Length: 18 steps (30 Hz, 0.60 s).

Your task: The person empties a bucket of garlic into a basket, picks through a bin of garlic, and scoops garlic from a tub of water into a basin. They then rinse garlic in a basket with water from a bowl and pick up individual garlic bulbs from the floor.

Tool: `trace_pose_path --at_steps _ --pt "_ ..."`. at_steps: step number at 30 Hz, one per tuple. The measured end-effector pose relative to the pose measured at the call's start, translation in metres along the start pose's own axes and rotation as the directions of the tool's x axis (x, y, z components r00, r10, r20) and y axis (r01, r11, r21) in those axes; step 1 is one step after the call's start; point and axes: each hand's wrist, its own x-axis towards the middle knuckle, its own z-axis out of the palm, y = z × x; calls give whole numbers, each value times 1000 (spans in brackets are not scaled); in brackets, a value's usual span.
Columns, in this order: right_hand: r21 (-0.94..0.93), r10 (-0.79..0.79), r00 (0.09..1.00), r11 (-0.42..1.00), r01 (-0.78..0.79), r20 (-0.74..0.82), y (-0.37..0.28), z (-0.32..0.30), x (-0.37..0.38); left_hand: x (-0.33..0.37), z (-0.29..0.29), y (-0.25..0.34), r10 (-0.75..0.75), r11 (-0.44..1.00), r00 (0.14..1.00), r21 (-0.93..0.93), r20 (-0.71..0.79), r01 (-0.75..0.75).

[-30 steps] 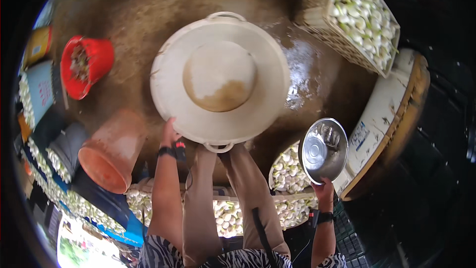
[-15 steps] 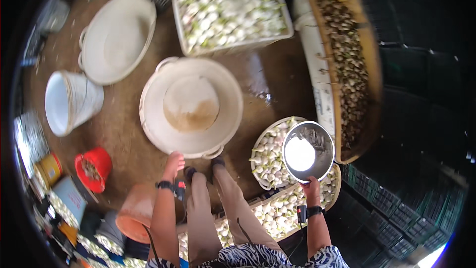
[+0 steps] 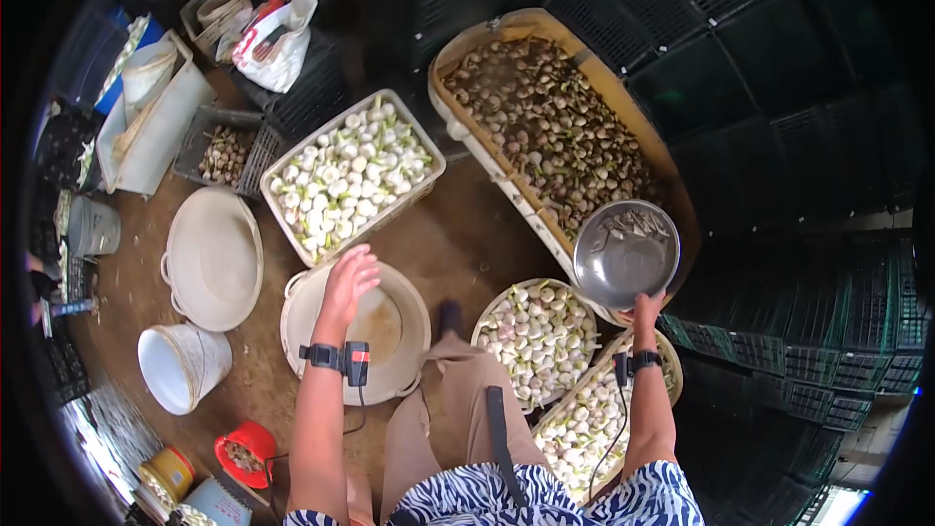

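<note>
My right hand grips the rim of a round metal bowl at its near edge. A few greyish scraps lie against the bowl's far inner wall. The bowl hangs over the near end of a long tank of brownish bulbs. Bare and open, my left hand is raised over the far rim of a wide white tub, its fingers extended. A brownish stain marks the tub's bottom. Left of the bowl stands a round basket of white, garlic-like bulbs with green stems.
A crate of white bulbs stands beyond the tub. To the left are an oval tub, a white bucket and a red bucket. Another long container of white bulbs lies by my right forearm. Dark crates line the right.
My view has swung toward the tank. My right hand has carried the metal bowl from above the bulb basket to the tank's near end. My left hand has risen over the white tub.
</note>
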Motion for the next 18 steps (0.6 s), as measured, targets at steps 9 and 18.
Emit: trace_pose_path --at_steps 9,18 --pt "-824 -342 937 550 138 -72 -18 101 223 206 204 45 -93 995 988 46 124 88" --pt "-923 -197 979 384 23 -57 2 266 409 567 275 -78 91 655 974 749 -207 98"
